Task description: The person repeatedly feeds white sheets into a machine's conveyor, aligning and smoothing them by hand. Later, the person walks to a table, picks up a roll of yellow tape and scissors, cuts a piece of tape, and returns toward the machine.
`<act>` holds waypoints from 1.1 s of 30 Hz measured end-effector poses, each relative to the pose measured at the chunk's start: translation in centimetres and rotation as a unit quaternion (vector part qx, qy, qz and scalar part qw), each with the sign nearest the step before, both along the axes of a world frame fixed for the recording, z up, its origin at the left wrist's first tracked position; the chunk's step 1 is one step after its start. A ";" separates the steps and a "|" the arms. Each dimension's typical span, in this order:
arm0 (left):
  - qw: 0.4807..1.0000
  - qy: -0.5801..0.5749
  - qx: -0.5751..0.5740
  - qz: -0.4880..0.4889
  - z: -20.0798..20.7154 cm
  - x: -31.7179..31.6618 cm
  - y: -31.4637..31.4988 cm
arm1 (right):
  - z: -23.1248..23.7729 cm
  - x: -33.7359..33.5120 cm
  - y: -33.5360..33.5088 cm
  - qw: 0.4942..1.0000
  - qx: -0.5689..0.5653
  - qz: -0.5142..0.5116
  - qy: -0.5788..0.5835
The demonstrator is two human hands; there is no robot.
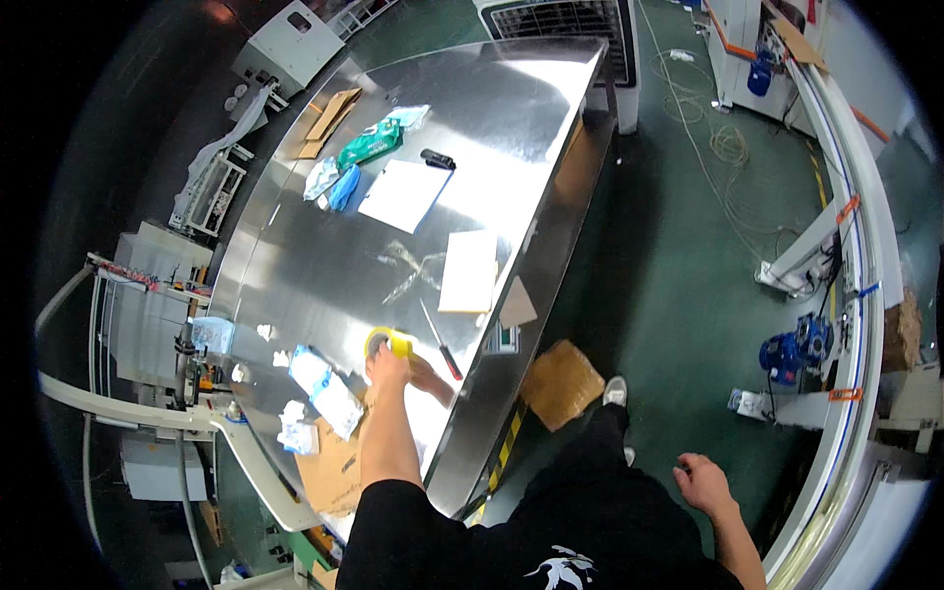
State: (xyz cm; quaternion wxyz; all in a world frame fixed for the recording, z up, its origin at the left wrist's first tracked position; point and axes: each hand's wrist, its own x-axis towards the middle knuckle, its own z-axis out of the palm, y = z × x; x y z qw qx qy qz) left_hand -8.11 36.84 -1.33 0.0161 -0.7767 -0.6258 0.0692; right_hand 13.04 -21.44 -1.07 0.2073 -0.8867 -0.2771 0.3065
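My left hand (388, 368) reaches over the metal table, its fingers closed on a roll of yellow tape (401, 346) that stands at the table's surface. Just right of it lies a screwdriver-like tool (449, 362) with a red and black handle and a long thin shaft. To its left are a blue-and-white soft pack (313, 372) and a white package (338, 408). My right hand (703, 482) hangs away from the table above the green floor, loosely curled with the thumb apart and nothing in it.
White sheets (469, 271), a clipboard with paper (405, 195), a black tool (438, 158), a green pack (370, 144) and flattened cardboard (329, 123) lie farther along the table. Brown cardboard (562, 385) rests on the floor by my feet. A machine frame with blue motors (784, 361) stands right.
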 end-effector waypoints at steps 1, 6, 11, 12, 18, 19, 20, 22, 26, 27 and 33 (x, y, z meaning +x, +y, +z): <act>1.000 0.015 -0.005 -0.007 -0.2 0.5 0.3 | 0.0 0.9 0.7 1.000 -0.015 0.013 -0.004; 0.998 -0.009 -0.003 0.058 -1.1 2.2 1.1 | 1.1 6.7 4.6 0.990 -0.069 0.092 0.076; 0.985 -0.120 0.054 0.111 0.4 4.4 1.7 | 1.2 12.0 8.2 0.992 -0.074 0.103 0.023; 0.983 -0.144 0.089 0.076 1.1 5.5 2.0 | 1.0 13.1 8.9 0.991 -0.065 0.111 0.025; 0.911 -0.410 0.026 -0.038 6.2 14.8 0.8 | -0.7 18.3 13.0 0.974 -0.067 0.212 0.048; 0.879 -0.474 -0.051 -0.022 6.7 17.1 -0.1 | -1.0 19.1 13.7 0.968 -0.071 0.234 0.047; 0.831 -0.541 -0.126 -0.022 7.1 19.5 -1.1 | -1.4 19.9 14.4 0.969 -0.057 0.236 0.051; 0.784 -0.571 -0.233 -0.071 7.3 24.5 -3.7 | -2.2 21.7 15.4 0.972 -0.043 0.223 0.058; 0.653 -0.593 -0.468 -0.050 5.4 35.0 -10.9 | -4.8 25.2 16.8 0.981 0.104 0.148 0.074; 0.618 -0.590 -0.519 -0.029 4.7 37.4 -12.9 | -5.4 26.4 17.0 0.976 0.146 0.104 0.124; 0.490 -0.523 -0.696 0.052 2.6 50.8 -19.5 | -5.5 37.7 17.8 0.829 0.195 -0.231 0.470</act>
